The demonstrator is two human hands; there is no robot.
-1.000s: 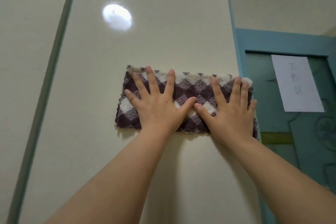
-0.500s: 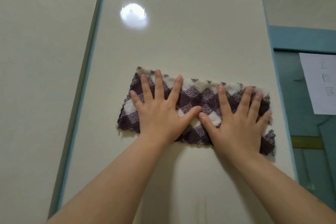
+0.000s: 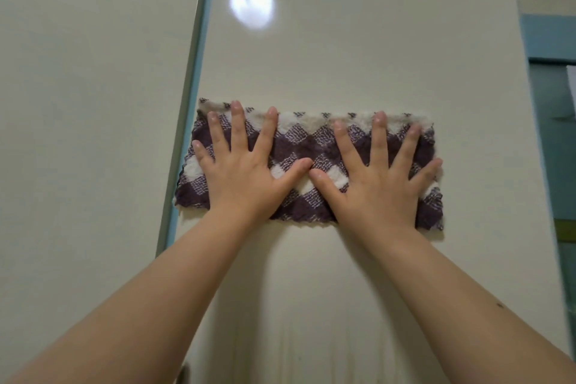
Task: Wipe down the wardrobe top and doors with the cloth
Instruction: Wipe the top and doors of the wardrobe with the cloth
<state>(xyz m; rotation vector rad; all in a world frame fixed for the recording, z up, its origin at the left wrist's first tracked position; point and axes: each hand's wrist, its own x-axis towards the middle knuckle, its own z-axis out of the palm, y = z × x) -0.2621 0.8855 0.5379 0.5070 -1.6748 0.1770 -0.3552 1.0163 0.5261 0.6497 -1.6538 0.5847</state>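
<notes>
**Two flat hands pressing a checked cloth against a wardrobe door**

A person is looking up a pale cream door (image 3: pixel 374 40) and reaching both bare forearms up from 6 o'clock. A folded cloth (image 3: pixel 299 140), checked in purple and white, is lying flat against the door near the middle of the view. Its long side is running from 9 o'clock to 3 o'clock, and a fuzzy white edge is showing along the 12 o'clock side.

The left hand (image 3: pixel 240 178) is pressing on the 9 o'clock half of the cloth. The right hand (image 3: pixel 377 187) is pressing on the 3 o'clock half. Both hands are lying palm down, and their fingers (image 3: pixel 238 125) are stretching straight and spread towards 12 o'clock, gripping nothing. The two thumbs are pointing inward, with their tips sitting just beside each other at the cloth's middle.

A thin grey-green seam (image 3: pixel 193 72) is running down from 12 o'clock towards 7 o'clock, and the cloth's lower 9 o'clock corner is reaching it. A second cream panel (image 3: pixel 93 72) is filling the view beyond the seam, at 9 o'clock.

A round white glare (image 3: pixel 252 6) is shining on the door at 11 o'clock of the cloth, well apart from it. At the 3 o'clock edge of the view, a teal frame (image 3: pixel 542 37) is showing past the door.
</notes>
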